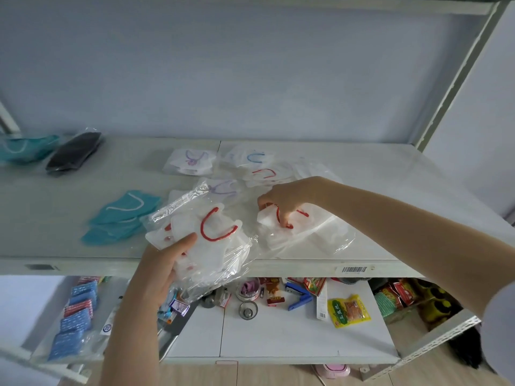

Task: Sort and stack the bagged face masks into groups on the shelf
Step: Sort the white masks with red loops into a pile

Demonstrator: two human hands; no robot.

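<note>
Carrier: shelf (83, 179), a wide white board with the wall behind and an upright post at the right rear corner. There is bare room along the left half and at the right end; I judge either free for a new group.

Grouped already, by the look of it: black bagged masks (73, 154) and a teal bag (25, 147) at the left rear corner; teal masks (122, 218) left of centre, near the front edge.

Centre rear: unsorted pile (264, 176), white masks in clear bags with purple, blue and red loops, overlapping.

Front edge: red-loop bundle (214, 235), several bags, partly overhanging above the cluttered lower shelf (278, 338). The left hand (163, 267) grips its near-left corner, thumb on top, fingers beneath.

Just right of the bundle: single red-loop bag (312, 232), lying on the board. The right hand (287, 200) pinches its upper-left corner, fingers curled down at the loop.

Handling, my judgement: light, soft, with slick film, so bags slide and a stack fans out. I would take hold across the mask body, not the loose film margin. Risk: the overhanging bundle slipping off the front edge.
</note>
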